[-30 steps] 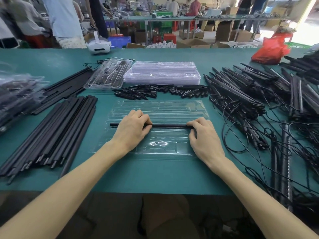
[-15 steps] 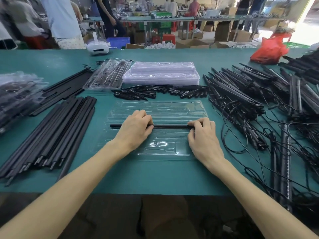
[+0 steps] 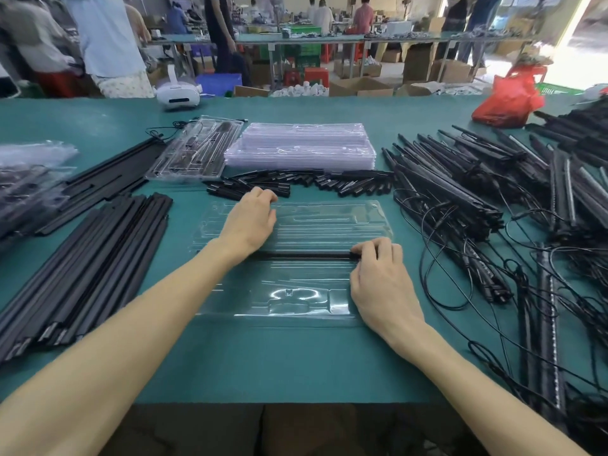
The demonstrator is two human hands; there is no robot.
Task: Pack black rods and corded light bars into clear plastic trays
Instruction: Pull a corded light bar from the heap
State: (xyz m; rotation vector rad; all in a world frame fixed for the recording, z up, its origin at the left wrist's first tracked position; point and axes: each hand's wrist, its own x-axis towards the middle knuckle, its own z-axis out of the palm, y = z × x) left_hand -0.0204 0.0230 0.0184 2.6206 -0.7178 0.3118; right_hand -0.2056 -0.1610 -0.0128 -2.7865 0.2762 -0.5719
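In the middle of the clear plastic tray [image 3: 329, 222], the black rod [image 3: 306, 255] lies crosswise; your right hand [image 3: 385, 281] pinches its 3 o'clock end. Your left hand [image 3: 250, 222] curls at 11 o'clock, and I cannot tell whether it holds anything. Pinched at one end only, the rod could pivot out of its groove.

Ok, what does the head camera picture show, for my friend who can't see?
A person's right hand holds the right end of a black rod lying across a clear plastic tray on a teal table, while the left hand lies over the tray's far side, by short black pieces. Long rods lie piled left, corded light bars right.
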